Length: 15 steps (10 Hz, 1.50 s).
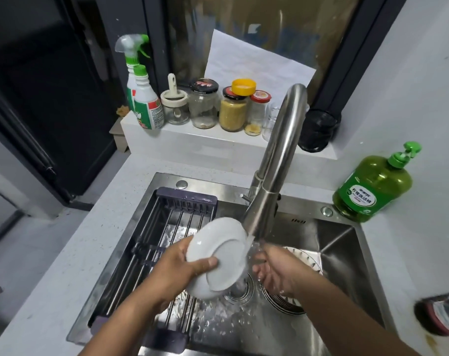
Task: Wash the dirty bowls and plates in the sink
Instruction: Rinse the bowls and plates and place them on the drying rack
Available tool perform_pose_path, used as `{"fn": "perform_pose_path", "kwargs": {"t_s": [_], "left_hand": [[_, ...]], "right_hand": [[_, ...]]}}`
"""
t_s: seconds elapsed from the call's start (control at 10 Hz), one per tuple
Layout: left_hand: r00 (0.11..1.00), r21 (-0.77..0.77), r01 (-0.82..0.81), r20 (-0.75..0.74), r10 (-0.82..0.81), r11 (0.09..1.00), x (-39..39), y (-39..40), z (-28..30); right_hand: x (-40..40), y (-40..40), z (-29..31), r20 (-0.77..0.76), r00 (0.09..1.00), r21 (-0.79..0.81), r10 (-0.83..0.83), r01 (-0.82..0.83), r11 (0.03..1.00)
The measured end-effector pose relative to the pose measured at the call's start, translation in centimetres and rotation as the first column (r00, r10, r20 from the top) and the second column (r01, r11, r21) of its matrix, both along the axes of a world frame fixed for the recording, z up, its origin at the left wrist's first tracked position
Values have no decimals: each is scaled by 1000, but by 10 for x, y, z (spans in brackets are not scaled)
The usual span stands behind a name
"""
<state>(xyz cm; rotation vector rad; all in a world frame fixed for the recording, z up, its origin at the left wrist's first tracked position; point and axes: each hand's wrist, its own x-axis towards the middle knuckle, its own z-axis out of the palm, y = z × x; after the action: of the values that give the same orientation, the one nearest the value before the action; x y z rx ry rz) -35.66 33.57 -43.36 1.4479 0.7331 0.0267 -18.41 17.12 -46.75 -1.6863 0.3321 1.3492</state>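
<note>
The person is rinsing a white plate [218,255] under the tap [272,181], over the sink [346,242]. The left hand [177,271] is gripping the plate by its rim, thumb curled across the back, plate tilted on edge with its underside facing the camera. The right hand [274,268] is open and relaxed, fingers in the running water just beside the plate's far edge, holding nothing. To do this well, I'd say: keep turning the plate so the stream covers both faces, rub with the free fingers, hold firm since it looks wet and slippery. Another dish [305,255] is lying in the basin under the right hand. The drying rack [166,227] sits across the sink's left side, likely the next stop. A green soap bottle [372,186] is standing on the table at right.
</note>
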Motion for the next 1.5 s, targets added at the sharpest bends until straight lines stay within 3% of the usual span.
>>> {"fn": "perform_pose_path", "kwargs": {"t_s": [0.1,0.2,0.3,0.4,0.6,0.9,1.0,1.2,1.3,1.4,1.5], "left_hand": [[989,25,-147,2,147,989,-4,8,5],[976,217,-215,28,214,952,-8,25,15],[980,411,-189,23,197,892,-2,39,17],[969,490,-212,-3,246,846,7,56,4],[940,520,-261,-56,338,813,15,87,-28],[927,556,-241,-112,359,796,23,123,-41],[922,559,-229,-139,362,797,22,127,-45],[924,546,-237,-129,360,804,21,129,-39],[923,533,-245,-128,363,810,21,137,-38],[924,501,-269,-108,367,823,17,144,-40],[936,516,-250,-89,341,819,12,144,-43]], "right_hand": [[-24,-2,-25,71,993,-3,-94,95,995],[-48,0,-46,25,1000,-9,-16,17,1000],[-64,8,-56,23,1000,-106,16,-13,994],[-68,18,-62,32,999,-127,-28,32,991],[-56,24,-57,-29,927,89,-373,374,923],[-59,54,-40,42,873,92,-485,480,872],[-62,66,-27,103,818,110,-567,557,823],[-76,105,-18,-26,724,233,-689,675,700],[-86,137,-1,-120,745,278,-656,659,698],[-88,160,8,-81,888,312,-453,455,834],[-89,173,8,11,963,289,-269,254,923]]}}
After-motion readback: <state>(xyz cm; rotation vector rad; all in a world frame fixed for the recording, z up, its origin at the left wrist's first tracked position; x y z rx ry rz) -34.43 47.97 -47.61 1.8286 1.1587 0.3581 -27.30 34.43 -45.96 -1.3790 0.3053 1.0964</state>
